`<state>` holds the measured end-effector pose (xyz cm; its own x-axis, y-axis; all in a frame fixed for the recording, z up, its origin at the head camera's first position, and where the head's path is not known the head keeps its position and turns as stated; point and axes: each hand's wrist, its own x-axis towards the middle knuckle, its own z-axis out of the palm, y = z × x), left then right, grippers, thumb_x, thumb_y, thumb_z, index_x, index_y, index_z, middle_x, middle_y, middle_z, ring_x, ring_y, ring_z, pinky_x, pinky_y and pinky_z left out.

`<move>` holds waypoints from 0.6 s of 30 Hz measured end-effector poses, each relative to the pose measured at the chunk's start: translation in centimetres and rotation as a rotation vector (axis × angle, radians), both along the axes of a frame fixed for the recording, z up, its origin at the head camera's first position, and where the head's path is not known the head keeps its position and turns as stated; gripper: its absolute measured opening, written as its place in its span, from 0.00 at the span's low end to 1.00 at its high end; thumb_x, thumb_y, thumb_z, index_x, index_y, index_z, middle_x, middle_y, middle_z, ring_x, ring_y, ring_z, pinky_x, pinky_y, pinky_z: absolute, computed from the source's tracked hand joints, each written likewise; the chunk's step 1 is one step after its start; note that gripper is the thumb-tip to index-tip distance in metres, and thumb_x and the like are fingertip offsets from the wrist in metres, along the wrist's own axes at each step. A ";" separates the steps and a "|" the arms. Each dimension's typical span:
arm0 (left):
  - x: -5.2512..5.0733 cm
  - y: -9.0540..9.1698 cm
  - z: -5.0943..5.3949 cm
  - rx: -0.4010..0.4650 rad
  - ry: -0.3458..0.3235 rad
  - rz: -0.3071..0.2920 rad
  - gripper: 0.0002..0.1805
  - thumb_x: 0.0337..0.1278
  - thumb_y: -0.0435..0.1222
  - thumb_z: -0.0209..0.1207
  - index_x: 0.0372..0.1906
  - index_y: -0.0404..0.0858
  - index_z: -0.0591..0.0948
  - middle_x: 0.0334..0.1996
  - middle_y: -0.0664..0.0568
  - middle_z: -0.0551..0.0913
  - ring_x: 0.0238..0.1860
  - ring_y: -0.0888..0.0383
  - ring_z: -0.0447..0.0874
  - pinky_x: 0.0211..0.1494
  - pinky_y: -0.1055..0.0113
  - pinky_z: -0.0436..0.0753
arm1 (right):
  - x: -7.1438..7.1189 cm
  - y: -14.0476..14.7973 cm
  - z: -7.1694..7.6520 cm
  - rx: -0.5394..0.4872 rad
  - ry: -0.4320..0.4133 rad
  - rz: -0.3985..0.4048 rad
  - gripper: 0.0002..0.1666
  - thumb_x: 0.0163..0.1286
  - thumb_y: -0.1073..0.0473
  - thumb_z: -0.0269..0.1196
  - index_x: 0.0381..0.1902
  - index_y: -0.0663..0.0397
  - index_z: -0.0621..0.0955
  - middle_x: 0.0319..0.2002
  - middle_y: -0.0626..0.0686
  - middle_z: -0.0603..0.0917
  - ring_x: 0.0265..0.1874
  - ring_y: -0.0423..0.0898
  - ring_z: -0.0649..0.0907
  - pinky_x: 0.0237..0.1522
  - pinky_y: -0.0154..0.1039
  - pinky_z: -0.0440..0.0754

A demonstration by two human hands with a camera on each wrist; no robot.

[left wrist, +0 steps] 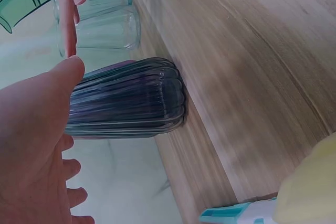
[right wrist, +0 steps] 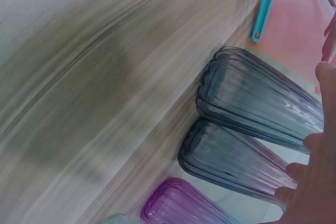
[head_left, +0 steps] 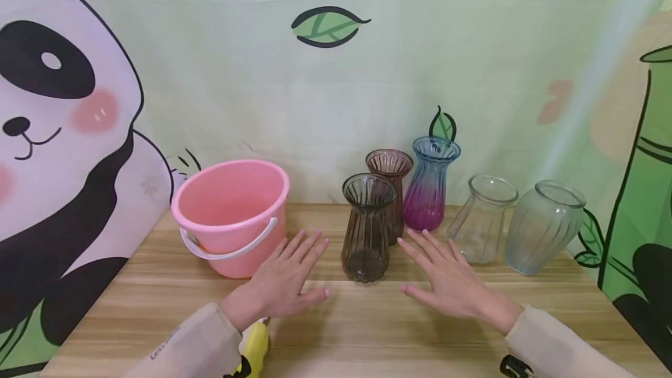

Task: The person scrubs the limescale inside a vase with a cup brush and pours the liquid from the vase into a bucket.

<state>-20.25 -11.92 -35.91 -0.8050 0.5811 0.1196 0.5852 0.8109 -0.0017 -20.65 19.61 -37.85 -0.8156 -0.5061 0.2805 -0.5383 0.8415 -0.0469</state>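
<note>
A dark grey ribbed glass vase (head_left: 366,244) stands upright at the middle of the wooden table. My left hand (head_left: 283,279) is held out between that vase and a pink bucket (head_left: 247,249), fingers straight and spread, holding nothing. On the other side of the vase, my right hand (head_left: 446,276) is stretched out the same way, also without anything in it. Both hands are apart from the grey vase. Just behind it stands a brownish vase (head_left: 395,171), partly hidden, with a blue-to-purple vase (head_left: 427,191) further back on the right.
Two clear glass vases, one flared (head_left: 480,232) and one rounder (head_left: 541,232), stand at the right. The bucket's white handle (head_left: 236,254) hangs at its front. A yellow object (head_left: 256,349) lies partly under my left sleeve; a teal-and-white handle (left wrist: 231,213) shows beside it. A printed cloth (head_left: 236,74) hangs behind.
</note>
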 end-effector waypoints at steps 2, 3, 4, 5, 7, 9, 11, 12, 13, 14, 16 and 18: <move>0.0 0.0 0.0 0.000 0.000 0.000 0.45 0.57 0.62 0.44 0.72 0.41 0.49 0.73 0.47 0.45 0.72 0.45 0.42 0.70 0.48 0.48 | 0.0 0.1 0.0 0.001 0.000 -0.001 0.45 0.61 0.31 0.50 0.71 0.41 0.54 0.72 0.50 0.50 0.70 0.57 0.52 0.62 0.68 0.48; -0.1 0.1 0.0 0.000 0.001 0.000 0.45 0.57 0.62 0.44 0.72 0.41 0.49 0.73 0.48 0.45 0.72 0.45 0.42 0.70 0.48 0.48 | 0.0 0.1 0.0 0.000 0.001 -0.002 0.45 0.61 0.31 0.51 0.71 0.41 0.55 0.72 0.51 0.50 0.70 0.57 0.52 0.62 0.68 0.48; -0.1 0.1 0.0 -0.001 0.000 -0.001 0.45 0.57 0.62 0.44 0.72 0.41 0.49 0.73 0.47 0.45 0.72 0.45 0.42 0.70 0.48 0.48 | 0.0 0.1 0.0 0.000 0.003 0.000 0.45 0.61 0.31 0.51 0.71 0.42 0.55 0.72 0.51 0.50 0.70 0.57 0.53 0.62 0.68 0.48; -0.1 0.1 0.0 0.000 0.001 -0.002 0.45 0.57 0.62 0.44 0.72 0.41 0.49 0.73 0.47 0.45 0.72 0.45 0.42 0.70 0.48 0.48 | -0.1 0.1 0.0 0.000 0.003 -0.001 0.45 0.61 0.31 0.51 0.71 0.42 0.55 0.72 0.51 0.50 0.70 0.57 0.53 0.62 0.68 0.49; -0.1 0.1 0.0 -0.002 0.005 -0.001 0.45 0.57 0.63 0.44 0.72 0.42 0.48 0.73 0.47 0.45 0.72 0.45 0.42 0.70 0.48 0.48 | -0.1 0.1 0.0 0.003 0.008 -0.003 0.45 0.61 0.31 0.51 0.71 0.42 0.55 0.72 0.51 0.51 0.70 0.57 0.53 0.62 0.67 0.49; -0.2 0.1 0.0 0.003 0.010 -0.002 0.45 0.57 0.63 0.44 0.72 0.41 0.48 0.73 0.47 0.45 0.72 0.45 0.42 0.70 0.48 0.48 | -0.2 0.2 0.0 0.004 0.015 -0.006 0.45 0.61 0.31 0.51 0.71 0.42 0.55 0.72 0.52 0.52 0.70 0.57 0.54 0.62 0.67 0.50; -0.1 0.0 0.1 0.010 0.013 -0.003 0.45 0.57 0.63 0.44 0.72 0.41 0.48 0.72 0.47 0.45 0.72 0.45 0.43 0.70 0.49 0.48 | -0.3 0.2 -0.1 0.001 0.025 -0.008 0.45 0.61 0.32 0.52 0.71 0.42 0.54 0.72 0.52 0.52 0.69 0.57 0.54 0.62 0.66 0.52; -0.1 0.0 0.1 0.015 0.013 -0.003 0.45 0.57 0.62 0.44 0.72 0.41 0.48 0.72 0.47 0.45 0.72 0.45 0.43 0.70 0.49 0.48 | -0.3 0.2 -0.2 -0.003 0.032 -0.007 0.45 0.61 0.33 0.53 0.71 0.42 0.54 0.71 0.53 0.53 0.69 0.57 0.55 0.62 0.66 0.52; -0.1 0.0 0.1 0.024 0.013 -0.003 0.45 0.57 0.62 0.44 0.72 0.41 0.48 0.72 0.46 0.46 0.72 0.45 0.43 0.70 0.49 0.48 | -0.3 0.2 -0.2 -0.011 0.040 -0.004 0.46 0.61 0.33 0.54 0.71 0.42 0.54 0.71 0.53 0.53 0.69 0.58 0.55 0.62 0.66 0.53; -0.1 0.0 0.1 0.029 0.011 0.000 0.45 0.57 0.62 0.45 0.72 0.41 0.48 0.72 0.46 0.45 0.72 0.45 0.43 0.71 0.49 0.48 | -0.4 0.2 -0.3 -0.027 0.048 0.006 0.46 0.60 0.35 0.56 0.71 0.43 0.54 0.71 0.54 0.54 0.68 0.58 0.56 0.61 0.66 0.55; -0.1 0.0 0.1 0.044 0.004 0.011 0.45 0.57 0.62 0.45 0.72 0.41 0.48 0.72 0.47 0.45 0.72 0.46 0.42 0.71 0.49 0.48 | -0.6 0.2 -0.6 -0.065 0.069 0.033 0.47 0.59 0.37 0.59 0.71 0.45 0.55 0.70 0.55 0.56 0.67 0.59 0.59 0.61 0.63 0.59; -0.3 0.1 -0.1 0.074 0.000 0.022 0.45 0.57 0.61 0.46 0.72 0.40 0.48 0.72 0.46 0.46 0.72 0.46 0.43 0.70 0.50 0.50 | -0.9 0.2 -0.9 -0.120 0.089 0.062 0.48 0.58 0.40 0.62 0.70 0.48 0.56 0.69 0.56 0.59 0.65 0.59 0.63 0.60 0.60 0.63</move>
